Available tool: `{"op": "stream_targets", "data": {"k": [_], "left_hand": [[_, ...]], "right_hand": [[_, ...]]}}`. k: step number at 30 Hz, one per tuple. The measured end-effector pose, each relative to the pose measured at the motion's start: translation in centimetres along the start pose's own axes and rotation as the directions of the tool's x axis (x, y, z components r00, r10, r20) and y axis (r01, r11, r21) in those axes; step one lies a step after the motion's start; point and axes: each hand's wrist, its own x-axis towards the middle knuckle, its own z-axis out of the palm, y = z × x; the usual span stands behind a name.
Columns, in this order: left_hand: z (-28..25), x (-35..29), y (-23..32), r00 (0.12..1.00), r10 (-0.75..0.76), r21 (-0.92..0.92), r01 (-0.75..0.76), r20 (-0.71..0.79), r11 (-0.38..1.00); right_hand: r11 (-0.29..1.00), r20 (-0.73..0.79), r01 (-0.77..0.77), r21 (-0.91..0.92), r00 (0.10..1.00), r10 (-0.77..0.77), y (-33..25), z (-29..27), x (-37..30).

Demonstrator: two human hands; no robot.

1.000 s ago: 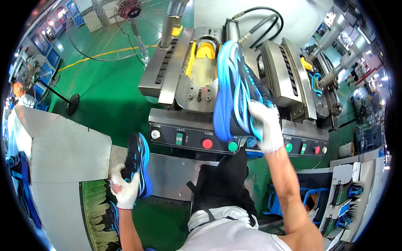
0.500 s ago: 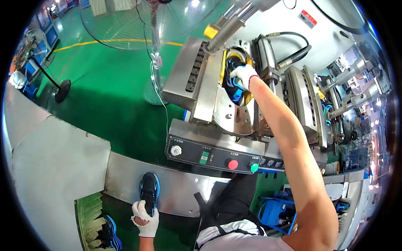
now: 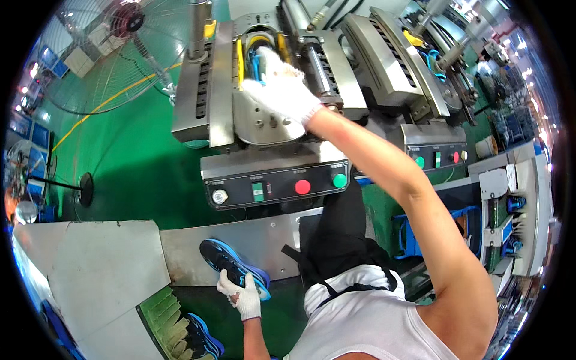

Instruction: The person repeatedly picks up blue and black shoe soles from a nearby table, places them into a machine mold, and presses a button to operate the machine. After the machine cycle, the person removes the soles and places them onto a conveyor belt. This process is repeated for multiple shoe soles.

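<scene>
Shoe (image 3: 221, 255) held on the near side of the control panel (image 3: 279, 195), second shoe (image 3: 257, 67) set beyond it

Nearer the wearer than the control panel, the first shoe, black with a blue sole, is grasped toward its rear by the gloved left hand (image 3: 240, 294), thumb and fingers closed on it. Its toe is pointed away to the left, over a metal plate (image 3: 180, 247); whether the plate is touched cannot be told. Beyond the panel, the second shoe is partly covered by the gloved right hand (image 3: 282, 89) inside a press (image 3: 222, 90), between yellow bars (image 3: 240, 65). The right fingers are blurred; whether that shoe is gripped or released cannot be told. To the near left of the panel, a third shoe (image 3: 205, 337) is seen beside green strips (image 3: 163, 318).
</scene>
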Motion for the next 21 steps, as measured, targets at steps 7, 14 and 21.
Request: {"op": "stream_targets", "data": {"k": [7,14,21], "left_hand": [[-1.6,4.6,0.5,0.627,0.769,0.076,-0.779,0.123,0.623],[-2.6,1.7,8.3,0.701,0.703,0.098,-0.713,0.121,0.694],[7.1,-11.0,23.7,0.192,0.931,-0.277,-0.919,0.311,0.282]], "right_hand": [[0.943,0.126,0.18,-0.281,0.981,-0.15,7.2,-4.0,-25.3],[0.995,0.222,0.086,-0.04,0.972,-0.075,8.1,-5.8,-28.3],[0.94,0.464,-0.311,0.137,0.859,0.217,4.7,-11.5,-41.4]]}}
